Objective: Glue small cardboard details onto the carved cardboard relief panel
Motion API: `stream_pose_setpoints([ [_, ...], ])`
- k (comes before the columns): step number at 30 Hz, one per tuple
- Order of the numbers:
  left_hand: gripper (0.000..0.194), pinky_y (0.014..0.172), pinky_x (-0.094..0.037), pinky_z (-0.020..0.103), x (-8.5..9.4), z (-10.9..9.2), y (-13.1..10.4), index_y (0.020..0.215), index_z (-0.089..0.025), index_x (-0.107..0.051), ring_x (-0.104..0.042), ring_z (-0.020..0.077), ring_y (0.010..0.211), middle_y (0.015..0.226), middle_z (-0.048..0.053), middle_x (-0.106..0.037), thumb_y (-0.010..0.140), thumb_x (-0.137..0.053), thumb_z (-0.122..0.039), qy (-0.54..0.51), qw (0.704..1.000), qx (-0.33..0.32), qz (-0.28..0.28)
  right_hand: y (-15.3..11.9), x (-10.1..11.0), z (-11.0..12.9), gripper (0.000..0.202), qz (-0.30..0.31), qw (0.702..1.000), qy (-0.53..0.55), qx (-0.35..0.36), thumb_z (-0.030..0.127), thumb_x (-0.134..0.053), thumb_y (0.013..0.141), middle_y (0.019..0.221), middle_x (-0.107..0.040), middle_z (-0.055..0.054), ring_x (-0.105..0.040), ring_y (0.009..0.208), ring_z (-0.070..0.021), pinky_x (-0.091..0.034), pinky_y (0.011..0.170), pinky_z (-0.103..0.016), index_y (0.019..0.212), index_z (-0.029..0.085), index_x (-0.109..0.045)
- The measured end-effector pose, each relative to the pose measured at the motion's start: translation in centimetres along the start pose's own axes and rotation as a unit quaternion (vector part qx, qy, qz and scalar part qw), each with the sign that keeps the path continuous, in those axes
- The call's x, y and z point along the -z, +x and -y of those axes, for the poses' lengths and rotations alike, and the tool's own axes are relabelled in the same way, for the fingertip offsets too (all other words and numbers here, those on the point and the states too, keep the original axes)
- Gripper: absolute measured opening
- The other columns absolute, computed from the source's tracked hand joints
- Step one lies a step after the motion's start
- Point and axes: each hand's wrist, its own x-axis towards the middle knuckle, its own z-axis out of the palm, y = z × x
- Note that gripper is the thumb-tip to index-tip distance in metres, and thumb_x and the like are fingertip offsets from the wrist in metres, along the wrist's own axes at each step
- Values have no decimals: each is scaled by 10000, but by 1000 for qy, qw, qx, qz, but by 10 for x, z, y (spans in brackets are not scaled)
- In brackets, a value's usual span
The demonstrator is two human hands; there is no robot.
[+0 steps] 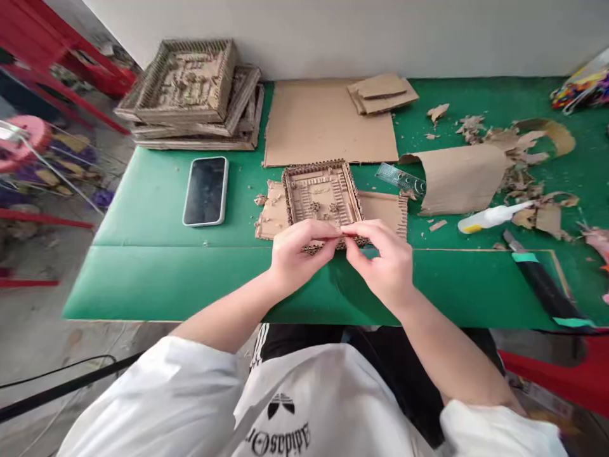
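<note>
My left hand (304, 251) and my right hand (382, 255) meet at the near edge of a small cardboard frame (351, 190). Thumb and forefinger of each hand are pinched together, the fingertips nearly touching. Between them seems to be a tiny brown scrap, too small to make out. The frame has corrugated walls and rows of little cardboard strips inside, with small curled pieces near its middle. It rests on a flat cardboard sheet (380, 208) with a torn, ridged edge. My fingers hide part of the frame's near wall.
A phone (205, 192) lies on the left. Stacked cardboard trays (195, 95) stand behind it. At the back is a large cardboard sheet (323, 124). To the right are a clear ruler (399, 179), curled cardboard (464, 178), a glue bottle (490, 218) and a cutter (542, 282).
</note>
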Motion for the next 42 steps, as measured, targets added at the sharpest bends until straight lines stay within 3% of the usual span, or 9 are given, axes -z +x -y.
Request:
stream_pose_setpoints([
  [6,155,667,-567,189,1,0,1,843,-161,-643,-674,106,726,775,18,-702,744,-651,-42,-10,1000,10,4,1,2,0,193,10,1000,18,-7,59,-569,798,840,-705,-35,-660,789,-132,-565,734,-269,912,192,-650],
  [20,110,693,-579,171,-1,-3,-2,836,-157,-676,-684,102,730,798,19,-716,740,-670,-101,-96,986,136,-6,0,2,-3,196,10,1000,18,-8,92,-576,820,870,-707,-28,-661,804,-137,-566,739,-286,949,214,-658],
  [26,102,685,-587,181,0,-2,0,808,-184,-700,-702,110,719,788,-2,-735,714,-731,-158,-263,925,275,-7,0,4,-4,191,21,998,50,-27,122,-629,806,897,-686,-20,-651,831,-126,-567,727,-267,965,224,-663],
  [32,133,657,-593,210,0,1,1,803,-187,-705,-697,118,653,732,-12,-729,699,-759,-250,-320,869,376,12,-2,3,-6,160,0,1000,-1,4,144,-652,793,849,-663,-29,-628,816,-146,-557,721,-302,930,227,-660],
  [36,193,638,-592,237,-1,1,1,789,-168,-712,-686,130,623,691,-1,-719,680,-767,-318,-314,851,420,22,-2,1,-8,158,-10,998,-50,31,149,-648,797,839,-660,-33,-614,820,-158,-545,728,-320,931,232,-652],
  [42,238,642,-588,257,0,-1,4,767,-148,-706,-679,137,627,686,12,-714,660,-773,-350,-322,841,433,35,-1,0,-9,116,-16,995,-85,59,145,-643,798,809,-661,-36,-606,804,-162,-537,732,-321,888,217,-647],
])
